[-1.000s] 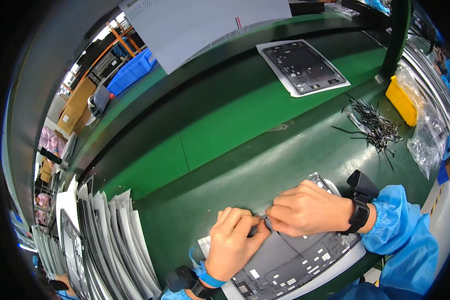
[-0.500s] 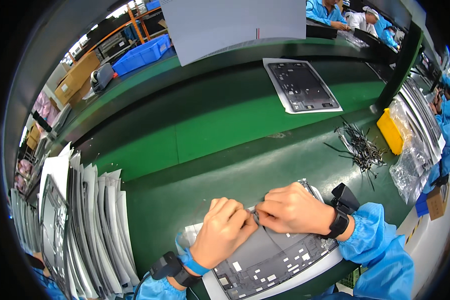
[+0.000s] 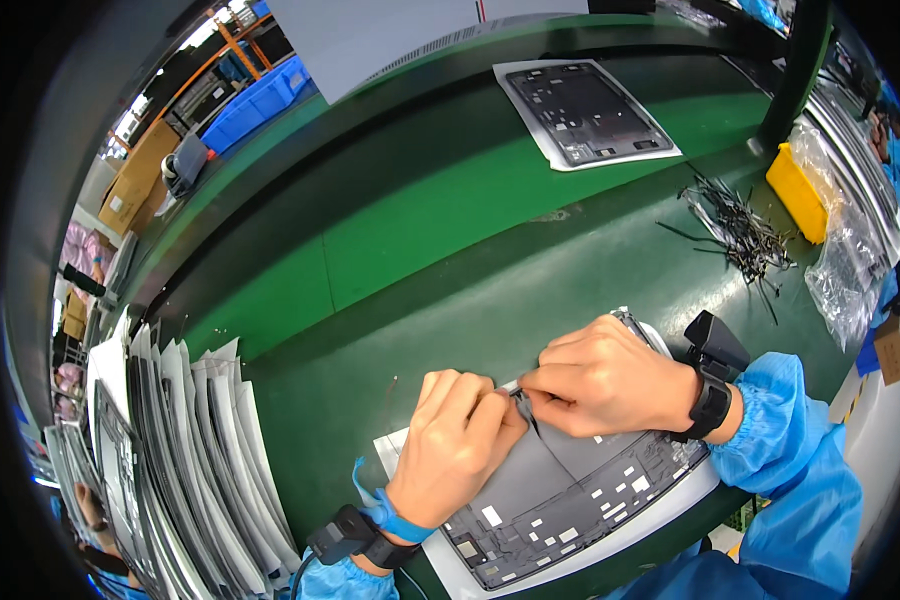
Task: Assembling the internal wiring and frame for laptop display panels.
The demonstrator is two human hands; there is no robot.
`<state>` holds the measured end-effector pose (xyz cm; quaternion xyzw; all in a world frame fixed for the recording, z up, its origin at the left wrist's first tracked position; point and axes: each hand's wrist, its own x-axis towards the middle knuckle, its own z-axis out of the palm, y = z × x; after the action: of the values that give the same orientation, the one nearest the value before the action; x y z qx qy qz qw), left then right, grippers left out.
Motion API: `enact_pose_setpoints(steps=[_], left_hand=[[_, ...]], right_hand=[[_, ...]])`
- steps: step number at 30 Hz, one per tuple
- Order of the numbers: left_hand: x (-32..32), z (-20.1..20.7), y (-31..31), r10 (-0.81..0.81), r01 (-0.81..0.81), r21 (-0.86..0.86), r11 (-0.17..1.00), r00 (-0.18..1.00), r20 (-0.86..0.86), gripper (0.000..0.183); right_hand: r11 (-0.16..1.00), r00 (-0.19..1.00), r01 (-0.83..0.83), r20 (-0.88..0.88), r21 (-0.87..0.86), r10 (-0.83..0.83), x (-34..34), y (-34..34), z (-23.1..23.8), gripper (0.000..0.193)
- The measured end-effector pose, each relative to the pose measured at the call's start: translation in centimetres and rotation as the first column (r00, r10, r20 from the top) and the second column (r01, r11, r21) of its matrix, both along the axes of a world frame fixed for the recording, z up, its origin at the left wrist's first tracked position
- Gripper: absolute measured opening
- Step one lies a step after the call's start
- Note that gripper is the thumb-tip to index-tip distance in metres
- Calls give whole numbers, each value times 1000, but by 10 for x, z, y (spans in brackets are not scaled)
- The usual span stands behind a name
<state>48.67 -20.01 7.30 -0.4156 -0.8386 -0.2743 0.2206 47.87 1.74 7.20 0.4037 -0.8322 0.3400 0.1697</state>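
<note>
A dark grey tablet-like panel with many small white stickers lies on a white sheet in front of me. My left hand and my right hand meet at its far edge, fingers bent and pinched close together. A thin dark strip hangs from my right fingertips onto the panel. The left fingertips are closed beside it; whatever they grip is hidden. Each wrist wears a black band with a small device, and a blue strap circles the left one.
A similar panel lies on a white sheet at the back. Dark thin strips are heaped to the right, near a yellow bin and clear plastic bags. Panels interleaved with white sheets stand at the left. Another person's hand shows there.
My view has shifted, so the bench things sit higher in the picture. Both hands remain pinched at the panel's far edge, and more of the dark strip shows below my right fingers.
</note>
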Motion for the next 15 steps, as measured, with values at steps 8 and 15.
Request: enact_pose_setpoints(steps=[8, 15], left_hand=[[-2, 3, -1, -10, 5, 51, 999, 995, 98, 23], [2, 11, -9, 9, -42, 98, 994, 950, 313, 12]], right_hand=[[997, 999, 39, -10, 73, -38, 3, 0, 3, 23], [993, 988, 105, -112, -49, -110, 4, 12, 11, 12]])
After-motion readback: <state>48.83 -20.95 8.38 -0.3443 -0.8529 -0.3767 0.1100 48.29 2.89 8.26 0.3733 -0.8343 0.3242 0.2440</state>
